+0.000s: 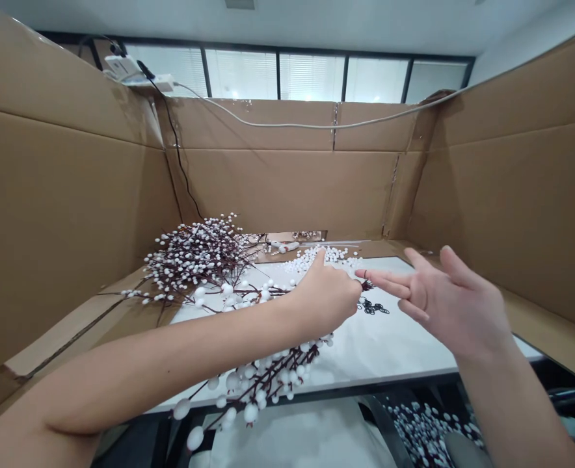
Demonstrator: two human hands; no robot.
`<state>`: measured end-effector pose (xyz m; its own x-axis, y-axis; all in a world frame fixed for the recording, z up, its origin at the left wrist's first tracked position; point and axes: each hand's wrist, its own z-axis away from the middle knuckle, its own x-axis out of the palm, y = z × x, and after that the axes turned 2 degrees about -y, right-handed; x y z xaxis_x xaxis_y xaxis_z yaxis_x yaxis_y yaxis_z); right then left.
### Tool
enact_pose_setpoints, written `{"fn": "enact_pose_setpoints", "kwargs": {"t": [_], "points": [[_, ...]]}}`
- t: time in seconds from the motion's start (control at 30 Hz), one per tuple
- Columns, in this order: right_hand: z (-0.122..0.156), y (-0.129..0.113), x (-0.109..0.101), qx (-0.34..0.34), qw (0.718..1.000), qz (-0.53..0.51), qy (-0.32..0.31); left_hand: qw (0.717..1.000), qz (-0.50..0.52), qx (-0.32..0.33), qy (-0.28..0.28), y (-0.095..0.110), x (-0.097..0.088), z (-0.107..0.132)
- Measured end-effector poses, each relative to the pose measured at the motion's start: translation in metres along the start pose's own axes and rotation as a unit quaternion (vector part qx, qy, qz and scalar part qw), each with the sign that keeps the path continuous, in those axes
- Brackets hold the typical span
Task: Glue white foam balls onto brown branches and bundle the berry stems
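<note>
My left hand is closed in a pinch round a dark twig branch studded with white berries; the branch trails down past the table's front edge. My right hand is spread open, fingers pointing left, with a small dark ring on the index fingertip that meets the branch tip at my left hand. Just below the two hands lies a small heap of black rings on the white table.
A big pile of white-berried branches lies at the table's back left. Loose white beads are scattered at the back. Tall cardboard walls enclose three sides. More white berries lie in a container below the front edge.
</note>
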<state>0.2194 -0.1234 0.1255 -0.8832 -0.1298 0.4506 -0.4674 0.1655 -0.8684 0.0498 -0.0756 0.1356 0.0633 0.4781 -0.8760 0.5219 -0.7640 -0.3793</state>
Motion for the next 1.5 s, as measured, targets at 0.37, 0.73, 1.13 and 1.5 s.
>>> {"fn": "enact_pose_setpoints", "kwargs": {"t": [0.37,0.73,1.13,1.5], "points": [[-0.022,-0.026,-0.013,0.193,0.972,-0.124,-0.040,1.000,0.016,0.001,-0.014,0.002,0.004,0.000],[-0.046,-0.045,0.004,0.301,0.934,-0.166,-0.100,0.991,0.098,-0.085,0.031,-0.005,0.010,-0.006],[-0.075,-0.024,0.013,0.118,0.958,-0.022,-0.262,0.989,0.044,-0.122,0.067,-0.026,0.004,0.006],[-0.085,-0.016,0.026,0.302,0.694,-0.639,0.140,0.991,-0.043,-0.101,0.075,-0.045,0.010,0.017]]}}
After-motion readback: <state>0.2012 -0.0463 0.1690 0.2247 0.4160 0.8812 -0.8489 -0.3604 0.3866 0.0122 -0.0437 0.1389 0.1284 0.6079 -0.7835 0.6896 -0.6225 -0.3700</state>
